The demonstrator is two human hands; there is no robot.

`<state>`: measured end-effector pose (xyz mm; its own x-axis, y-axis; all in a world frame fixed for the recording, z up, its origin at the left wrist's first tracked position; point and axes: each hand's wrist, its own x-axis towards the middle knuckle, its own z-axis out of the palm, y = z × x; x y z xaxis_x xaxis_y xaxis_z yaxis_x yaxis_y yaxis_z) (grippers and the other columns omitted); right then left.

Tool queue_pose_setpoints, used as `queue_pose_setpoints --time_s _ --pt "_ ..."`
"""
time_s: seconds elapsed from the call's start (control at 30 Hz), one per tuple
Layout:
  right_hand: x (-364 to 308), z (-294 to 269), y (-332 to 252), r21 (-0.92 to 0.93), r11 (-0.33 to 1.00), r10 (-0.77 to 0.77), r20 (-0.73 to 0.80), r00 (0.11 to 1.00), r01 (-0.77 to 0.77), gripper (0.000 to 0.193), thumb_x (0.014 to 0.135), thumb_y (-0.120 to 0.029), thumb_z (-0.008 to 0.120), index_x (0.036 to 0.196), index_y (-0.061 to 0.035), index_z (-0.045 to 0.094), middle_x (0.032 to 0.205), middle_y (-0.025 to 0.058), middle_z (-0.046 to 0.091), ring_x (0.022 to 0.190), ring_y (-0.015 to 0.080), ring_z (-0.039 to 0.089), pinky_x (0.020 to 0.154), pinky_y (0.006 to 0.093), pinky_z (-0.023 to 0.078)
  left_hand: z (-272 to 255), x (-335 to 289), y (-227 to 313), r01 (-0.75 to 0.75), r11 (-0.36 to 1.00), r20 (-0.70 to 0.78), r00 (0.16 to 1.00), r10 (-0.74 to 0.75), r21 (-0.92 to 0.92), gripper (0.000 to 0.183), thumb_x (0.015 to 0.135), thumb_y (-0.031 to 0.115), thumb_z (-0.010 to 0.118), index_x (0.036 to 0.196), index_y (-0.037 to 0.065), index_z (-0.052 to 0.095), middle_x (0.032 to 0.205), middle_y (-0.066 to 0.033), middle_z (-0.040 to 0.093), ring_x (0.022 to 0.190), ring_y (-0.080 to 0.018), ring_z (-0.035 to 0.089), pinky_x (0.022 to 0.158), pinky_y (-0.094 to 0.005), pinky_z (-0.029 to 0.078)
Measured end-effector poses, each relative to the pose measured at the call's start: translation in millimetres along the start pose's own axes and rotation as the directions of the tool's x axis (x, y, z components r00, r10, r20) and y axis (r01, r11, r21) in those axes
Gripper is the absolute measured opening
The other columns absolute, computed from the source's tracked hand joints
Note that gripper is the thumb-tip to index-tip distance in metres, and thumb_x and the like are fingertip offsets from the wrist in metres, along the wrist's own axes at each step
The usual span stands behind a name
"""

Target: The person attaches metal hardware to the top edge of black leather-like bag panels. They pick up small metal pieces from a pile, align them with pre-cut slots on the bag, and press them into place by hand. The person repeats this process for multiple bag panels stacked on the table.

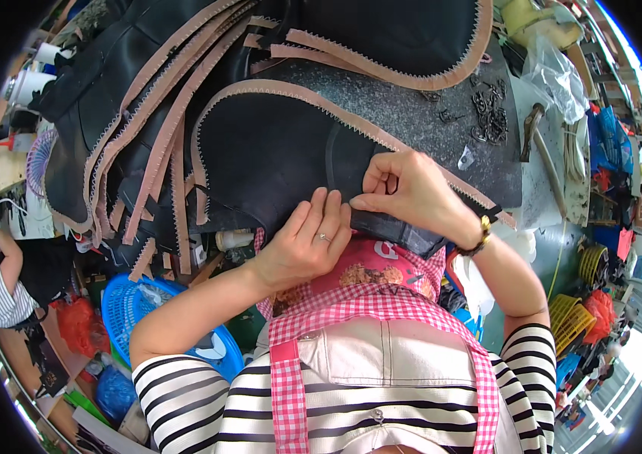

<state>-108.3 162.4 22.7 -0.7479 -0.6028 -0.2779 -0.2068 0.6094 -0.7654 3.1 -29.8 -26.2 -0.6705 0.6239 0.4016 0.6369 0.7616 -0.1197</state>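
In front of me a curved black leather piece [268, 151] lies flat, edged with a tan zigzag-stitched strip [291, 89]. My left hand [310, 238], with a ring on it, rests on the near edge of this piece, its fingers stretched out side by side. Close beside those fingertips, my right hand [416, 193] has thumb and forefinger pinched low over the leather. Whatever is between them is too small to make out. Below the right hand, a dark flap [397, 229] hangs at the near edge, over my apron.
More black pieces with tan edging [389, 34] lie at the back and left. Small metal parts [490, 110] and a hammer [540, 144] are on the right of the grey work surface [412, 106]. A blue basket [120, 310] stands lower left; another person's arm [7, 253] shows far left.
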Motion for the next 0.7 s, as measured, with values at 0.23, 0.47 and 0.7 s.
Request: queue_pose_setpoints --time_s 0.23,0.47,0.7 --pt "-3.6 17.3 8.1 -0.058 0.994 -0.104 -0.156 0.982 0.096 0.022 0.068 -0.012 0.083 0.065 -0.0039 0.062 0.059 0.0004 0.057 0.053 0.0103 0.049 0.051 0.0270 0.040 -0.5 2.7 -1.4 0.001 1.000 -0.002 1.000 -0.001 -0.020 0.027 0.079 0.011 0.061 0.102 -0.002 0.067 0.109 -0.0215 0.066 0.102 -0.0331 0.066 0.082 -0.0363 0.054" --pt "4.0 9.1 -7.3 -0.029 0.985 0.169 -0.045 0.985 -0.171 0.021 0.064 -0.022 0.080 0.065 -0.0049 0.069 0.063 0.0077 0.067 0.060 0.0205 0.066 0.061 0.0343 0.052 4.3 3.5 -0.9 0.005 0.999 -0.033 0.999 -0.007 -0.048 0.025 0.079 0.012 0.062 0.099 -0.003 0.066 0.106 -0.0221 0.065 0.100 -0.0339 0.066 0.080 -0.0367 0.054" --pt "13.2 -9.0 -22.6 -0.196 0.975 0.131 0.145 0.981 -0.101 0.030 0.064 -0.032 0.081 0.063 -0.0066 0.066 0.059 0.0093 0.063 0.059 0.0251 0.065 0.058 0.0340 0.050 -7.7 6.0 1.4 -0.008 0.995 -0.018 1.000 0.006 -0.097 0.023 0.081 0.013 0.061 0.097 -0.002 0.064 0.097 -0.0199 0.062 0.096 -0.0375 0.065 0.075 -0.0400 0.054"
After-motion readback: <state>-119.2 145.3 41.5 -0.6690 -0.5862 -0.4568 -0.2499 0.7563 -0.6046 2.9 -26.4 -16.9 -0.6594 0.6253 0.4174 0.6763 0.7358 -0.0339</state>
